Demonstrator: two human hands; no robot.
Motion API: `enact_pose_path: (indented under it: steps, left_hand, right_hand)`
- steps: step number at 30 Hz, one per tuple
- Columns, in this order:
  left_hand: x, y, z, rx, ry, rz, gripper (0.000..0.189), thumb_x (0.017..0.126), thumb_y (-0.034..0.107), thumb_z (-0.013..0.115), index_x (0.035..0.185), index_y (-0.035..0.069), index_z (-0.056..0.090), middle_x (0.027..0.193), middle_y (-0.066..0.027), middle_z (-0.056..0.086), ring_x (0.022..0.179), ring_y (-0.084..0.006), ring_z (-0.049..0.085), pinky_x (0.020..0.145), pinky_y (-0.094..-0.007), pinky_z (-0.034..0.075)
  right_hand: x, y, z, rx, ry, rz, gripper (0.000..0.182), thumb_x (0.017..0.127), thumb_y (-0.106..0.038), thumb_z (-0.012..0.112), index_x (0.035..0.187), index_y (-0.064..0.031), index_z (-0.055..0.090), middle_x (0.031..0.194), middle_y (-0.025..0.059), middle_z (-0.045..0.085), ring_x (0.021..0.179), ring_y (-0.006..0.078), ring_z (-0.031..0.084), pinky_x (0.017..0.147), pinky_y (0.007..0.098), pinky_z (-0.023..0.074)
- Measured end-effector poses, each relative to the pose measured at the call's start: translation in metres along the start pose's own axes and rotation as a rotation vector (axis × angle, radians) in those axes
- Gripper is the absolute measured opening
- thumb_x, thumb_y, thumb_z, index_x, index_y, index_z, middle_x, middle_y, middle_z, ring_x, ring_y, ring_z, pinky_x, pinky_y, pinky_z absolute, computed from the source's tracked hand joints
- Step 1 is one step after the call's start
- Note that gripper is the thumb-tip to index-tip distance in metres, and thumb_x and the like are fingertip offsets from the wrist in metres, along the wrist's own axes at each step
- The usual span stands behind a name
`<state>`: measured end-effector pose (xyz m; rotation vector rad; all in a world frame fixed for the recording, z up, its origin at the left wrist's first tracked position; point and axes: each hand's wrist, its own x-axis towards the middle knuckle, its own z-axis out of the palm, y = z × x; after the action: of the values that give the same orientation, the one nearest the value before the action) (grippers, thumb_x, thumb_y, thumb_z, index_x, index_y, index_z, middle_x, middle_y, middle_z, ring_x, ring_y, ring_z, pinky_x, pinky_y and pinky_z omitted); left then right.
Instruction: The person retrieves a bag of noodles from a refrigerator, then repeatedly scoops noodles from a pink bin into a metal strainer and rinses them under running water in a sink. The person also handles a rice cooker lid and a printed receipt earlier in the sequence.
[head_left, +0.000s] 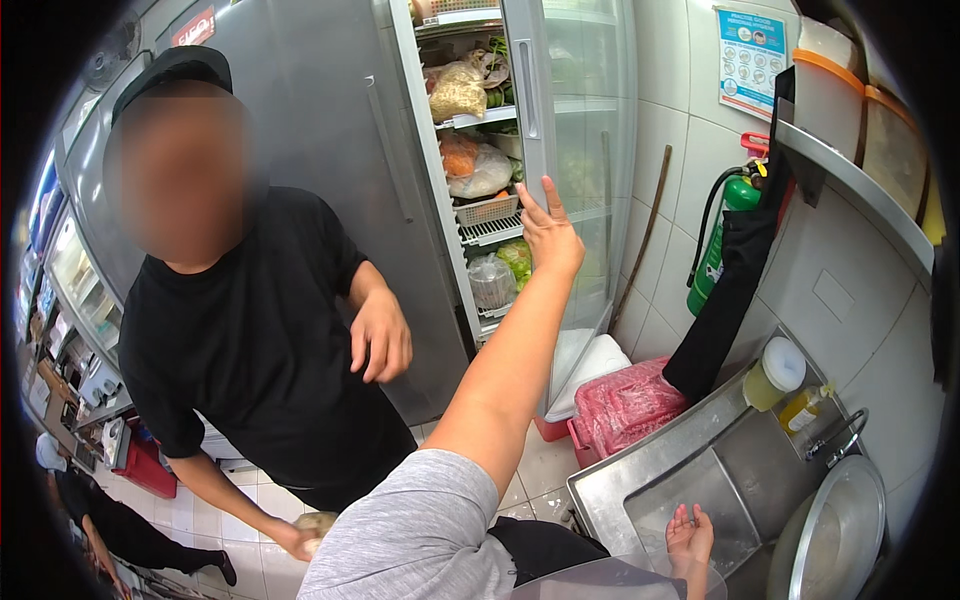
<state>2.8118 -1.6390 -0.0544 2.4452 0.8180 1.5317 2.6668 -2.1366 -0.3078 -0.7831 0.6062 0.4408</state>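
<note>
My left arm reaches forward, and my left hand is raised in front of the open glass door of an upright refrigerator, two fingers extended and nothing held. Whether it touches the door frame cannot be told. Inside, bagged foods and a plastic basket of produce fill the shelves. My right hand is palm up above the steel sink, holding nothing, its fingers slightly apart. A co-worker in black stands to my left, one hand lowered and holding a pale object, partly hidden by my sleeve.
A plastic-wrapped red container stands beside the sink, near a white foam lid. A large metal basin and a soap bottle are at right. A green fire extinguisher hangs below a steel shelf. Another person is far left.
</note>
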Motion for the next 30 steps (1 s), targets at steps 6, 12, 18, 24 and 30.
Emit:
enact_pose_path:
  steps: [6, 12, 18, 24, 30]
  left_hand:
    - [0.010, -0.021, -0.009, -0.027, -0.039, 0.032, 0.130, 0.069, 0.005, 0.075, 0.153, 0.013, -0.023, 0.152, -0.0378, -0.002, 0.127, -0.0546, 0.033, 0.107, -0.0536, 0.037]
    - [-0.002, -0.010, -0.016, -0.147, -0.056, 0.105, 0.128, 0.071, 0.010, 0.078, 0.154, 0.012, -0.021, 0.151, -0.0382, 0.000, 0.128, -0.0563, 0.031, 0.109, -0.0550, 0.034]
    - [0.004, -0.046, -0.044, -0.617, -0.128, 0.485, 0.117, 0.077, 0.019, 0.079, 0.158, 0.010, -0.006, 0.154, -0.0337, 0.004, 0.138, -0.0531, 0.022, 0.112, -0.0570, 0.027]
    - [0.143, -0.183, -0.077, -0.557, 0.350, 0.468, 0.105, 0.076, 0.011, 0.076, 0.156, 0.002, 0.008, 0.156, -0.0221, 0.009, 0.149, -0.0422, 0.009, 0.120, -0.0505, 0.013]
    - [0.246, -0.276, -0.103, 0.103, 0.696, 0.458, 0.078, 0.084, 0.024, 0.071, 0.149, 0.004, 0.031, 0.149, -0.0192, 0.026, 0.141, -0.0392, 0.022, 0.115, -0.0553, 0.018]
  right_hand:
    - [0.009, 0.005, 0.035, -0.080, -0.015, -0.016, 0.041, 0.091, -0.025, 0.062, 0.130, -0.0192, 0.052, 0.108, 0.0035, 0.060, 0.095, 0.0156, 0.058, 0.085, 0.0312, 0.0440]
    - [0.000, 0.035, 0.129, -0.495, -0.177, -0.494, 0.043, 0.094, -0.020, 0.056, 0.135, -0.0111, 0.047, 0.111, 0.0063, 0.059, 0.094, 0.0158, 0.059, 0.081, 0.0303, 0.0450]
    - [-0.012, 0.071, 0.302, -0.866, -0.869, -0.627, 0.028, 0.093, 0.000, 0.060, 0.121, -0.0015, 0.058, 0.109, 0.0073, 0.064, 0.099, 0.0126, 0.061, 0.091, 0.0263, 0.0473]
    - [0.020, 0.131, 0.491, -0.998, -1.146, -0.641, 0.038, 0.096, -0.008, 0.061, 0.132, -0.0007, 0.050, 0.114, 0.0098, 0.064, 0.112, 0.0175, 0.060, 0.096, 0.0320, 0.0479]
    - [0.043, 0.154, 0.742, -0.612, -1.091, -0.898, 0.081, 0.090, -0.029, 0.074, 0.151, -0.0061, 0.025, 0.134, 0.0224, 0.054, 0.126, 0.0260, 0.053, 0.104, 0.0383, 0.0437]
